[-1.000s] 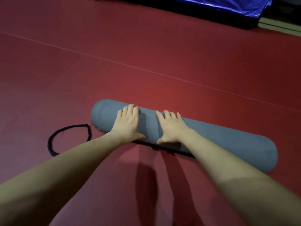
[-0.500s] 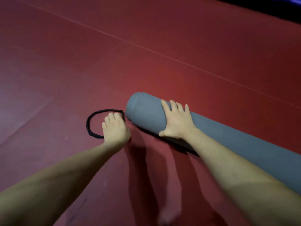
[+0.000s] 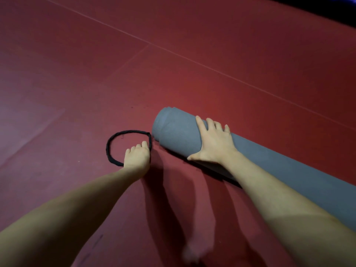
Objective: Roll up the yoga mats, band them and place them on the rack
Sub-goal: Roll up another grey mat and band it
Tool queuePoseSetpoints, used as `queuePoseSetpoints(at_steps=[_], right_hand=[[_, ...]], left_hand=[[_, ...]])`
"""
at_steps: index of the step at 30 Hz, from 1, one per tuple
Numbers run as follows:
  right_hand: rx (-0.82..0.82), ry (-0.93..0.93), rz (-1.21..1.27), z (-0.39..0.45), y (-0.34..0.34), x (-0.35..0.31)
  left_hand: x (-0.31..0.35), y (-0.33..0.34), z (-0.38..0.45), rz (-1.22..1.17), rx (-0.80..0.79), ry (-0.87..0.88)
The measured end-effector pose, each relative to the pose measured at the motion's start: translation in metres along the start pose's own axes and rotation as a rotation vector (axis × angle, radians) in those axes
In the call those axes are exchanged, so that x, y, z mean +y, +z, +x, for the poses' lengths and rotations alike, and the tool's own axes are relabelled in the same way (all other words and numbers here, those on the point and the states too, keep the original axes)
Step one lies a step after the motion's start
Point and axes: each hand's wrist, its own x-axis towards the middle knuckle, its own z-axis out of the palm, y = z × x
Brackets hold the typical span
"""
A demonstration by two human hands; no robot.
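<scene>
A grey yoga mat [image 3: 269, 166], fully rolled, lies on the red floor and runs from the centre off the right edge. My right hand [image 3: 213, 145] rests flat on top of the roll near its left end, fingers spread. A black band [image 3: 117, 135] lies in a loop on the floor just left of the roll's end. My left hand [image 3: 137, 157] is down on the near right part of that loop, with its fingers curled onto the band. The fingertips are hidden under the hand.
The red floor [image 3: 77, 74] stretches out to the left and ahead, crossed by thin pale seam lines [image 3: 192, 58]. A dark edge [image 3: 327, 6] shows at the top right corner. No rack is in view.
My left hand left the roll, reached left to the black band and its fingers have curled onto it. My right hand stayed on the roll. The view swung left and closer.
</scene>
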Motion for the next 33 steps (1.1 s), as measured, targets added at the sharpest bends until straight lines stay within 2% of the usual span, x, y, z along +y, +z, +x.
queuePoseSetpoints(at_steps=[1,5,7,11,13,19,23,25,30,33], right_hand=[[0.003,-0.001,0.002,-0.001,0.001,0.000],[-0.025,0.023,0.029,0.000,-0.003,0.001],[-0.035,0.036,0.049,0.002,-0.007,0.002],[-0.008,0.030,0.067,0.001,-0.010,0.000],[0.026,0.030,0.066,0.002,-0.012,0.003],[0.158,0.114,0.129,0.013,-0.047,0.038],[0.224,0.190,0.211,0.012,-0.091,0.076],[0.261,0.233,0.246,0.007,-0.116,0.096],[0.335,0.284,0.300,-0.019,-0.180,0.142],[0.379,0.309,0.360,-0.037,-0.219,0.167]], left_hand=[[0.003,-0.001,-0.002,-0.083,0.004,0.005],[0.027,-0.014,-0.018,-0.671,0.117,0.000],[0.039,-0.021,-0.024,-0.822,0.144,-0.067],[0.052,-0.024,-0.019,-0.996,0.088,-0.307],[0.056,-0.034,-0.016,-1.043,0.076,-0.334],[0.093,-0.090,-0.004,-1.011,0.151,-0.233],[0.138,-0.129,0.009,-0.978,0.061,-0.227],[0.162,-0.156,0.014,-0.951,0.045,-0.170],[0.210,-0.230,0.011,-1.145,0.009,-0.048],[0.240,-0.276,-0.001,-1.051,0.134,0.026]])
